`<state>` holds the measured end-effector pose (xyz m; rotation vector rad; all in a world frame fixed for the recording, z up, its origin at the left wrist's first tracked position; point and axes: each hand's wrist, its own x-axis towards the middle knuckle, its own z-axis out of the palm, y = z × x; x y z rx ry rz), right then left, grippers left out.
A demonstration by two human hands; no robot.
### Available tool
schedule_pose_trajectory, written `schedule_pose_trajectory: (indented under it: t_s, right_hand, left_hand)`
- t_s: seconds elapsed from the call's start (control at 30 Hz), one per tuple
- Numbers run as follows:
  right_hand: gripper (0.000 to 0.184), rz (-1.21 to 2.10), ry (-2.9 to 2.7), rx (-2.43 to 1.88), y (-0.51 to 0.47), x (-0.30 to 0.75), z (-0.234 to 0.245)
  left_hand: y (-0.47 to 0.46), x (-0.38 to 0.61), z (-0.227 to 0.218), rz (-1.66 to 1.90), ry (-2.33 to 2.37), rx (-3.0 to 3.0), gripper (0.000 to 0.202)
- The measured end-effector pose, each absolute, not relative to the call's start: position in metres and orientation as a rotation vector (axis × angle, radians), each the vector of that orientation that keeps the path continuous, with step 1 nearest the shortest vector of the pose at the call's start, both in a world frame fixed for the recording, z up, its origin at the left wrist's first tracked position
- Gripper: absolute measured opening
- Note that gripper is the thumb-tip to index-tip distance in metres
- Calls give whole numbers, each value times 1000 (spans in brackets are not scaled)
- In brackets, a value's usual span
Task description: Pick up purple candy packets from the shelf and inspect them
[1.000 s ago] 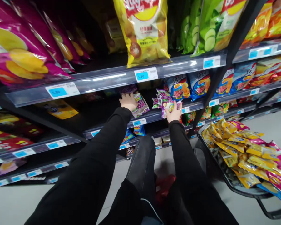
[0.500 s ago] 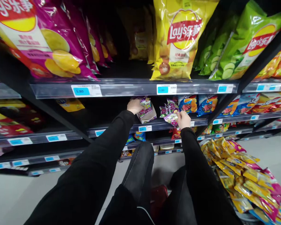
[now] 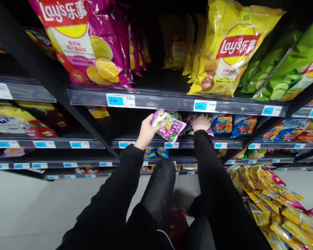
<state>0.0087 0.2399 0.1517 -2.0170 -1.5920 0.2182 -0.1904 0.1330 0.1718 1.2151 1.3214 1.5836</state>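
Observation:
My left hand (image 3: 145, 132) is closed on a purple-and-white gummy candy packet (image 3: 170, 127) with a grape picture, held tilted at the front edge of the shelf. Behind it another packet partly shows, and the box there is mostly hidden. To the right, my right hand (image 3: 202, 123) reaches in under the upper shelf, its fingers curled over purple candy packets (image 3: 190, 121) that lie on the same shelf. Its fingertips are hidden. Blue chip bags (image 3: 222, 123) stand just right of that hand.
Above runs a shelf rail (image 3: 156, 100), with a purple chip bag (image 3: 80, 45), a yellow chip bag (image 3: 228, 52) and green bags (image 3: 287, 76) over it. A heap of yellow and pink packets (image 3: 279, 205) stands at my lower right. My bent knee (image 3: 163, 173) is near the lower shelves.
My left hand has lifted a candy packet up and forward from the box. My right hand has moved deeper onto the purple packets. The view has shifted left.

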Motion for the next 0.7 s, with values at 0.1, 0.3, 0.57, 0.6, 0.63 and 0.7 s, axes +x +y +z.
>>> schedule_pose_trajectory:
  t_s: [0.1,0.3,0.57,0.6,0.63,0.7]
  right_hand:
    - [49,538,-1590,-1719,193,20,141]
    - [94,2326,-1031,-797,65,69,91]
    - [66,1890,-541,-954,2,121,-17]
    - [66,1815,-593,-996,0,124,-28]
    - [66,1764,-630,-1043,-1,127,-37]
    - [65,1679,-689,-1100,-3,131,-52]
  left_hand:
    - [99,-170,163,1644,1139,993,53]
    - [52,-116,112,1493,1124,1021,61]
    - [32,-85,27,909,984,1092,32]
    - [30,-85,15,849,930,906,35]
    - [27,-86,4,792,867,725,41]
    - [21,-87,-11,713,799,506,47]
